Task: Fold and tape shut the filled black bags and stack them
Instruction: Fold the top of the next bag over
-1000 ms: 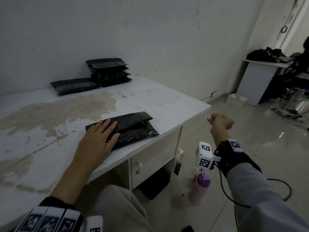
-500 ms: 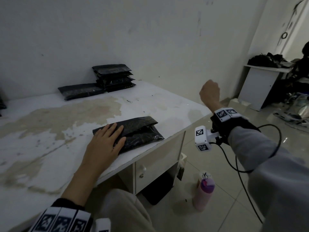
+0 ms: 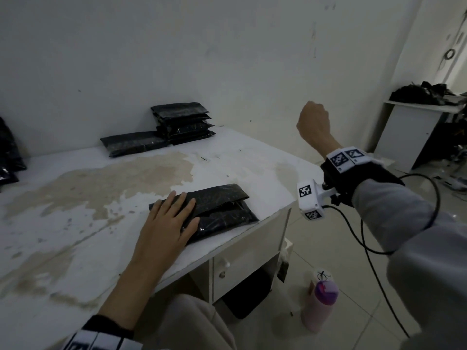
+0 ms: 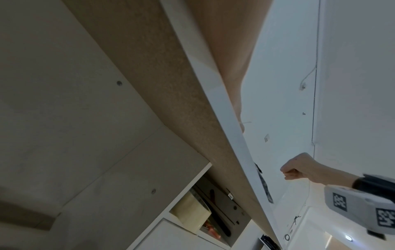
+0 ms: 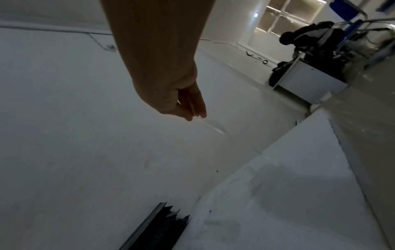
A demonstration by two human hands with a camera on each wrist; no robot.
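The folded black bag (image 3: 212, 213) lies flat on the white table (image 3: 75, 223), close to the table's front edge at about 5 o'clock of the tabletop, its flap doubled over toward the person. The left hand (image 3: 169, 223) rests flat on the bag's near-left end, fingers straight and spread, pressing it down.

The right hand (image 3: 314, 122) is raised in the air off the table's right corner, at about 2 o'clock from the bag and well apart from it. Its fingers are curled together; the right wrist view shows a strip of clear tape (image 5: 210, 126) running from the fingertips, pinched there.

At 11 o'clock, against the wall, a stack of taped bags (image 3: 183, 122) sits on the table, with a single flat bag (image 3: 134, 146) touching its left side. More black bags (image 3: 8, 157) show at the far left edge, at 9 o'clock. A worn brown patch (image 3: 113, 180) lies on the tabletop between the stack and the folded bag.

Below the table's right end there is a drawer (image 3: 242, 261). A pink bottle (image 3: 319, 304) with a purple cap stands on the tiled floor at 4 o'clock. A white side table (image 3: 409, 132) with a dark heap on it stands at 2 o'clock.
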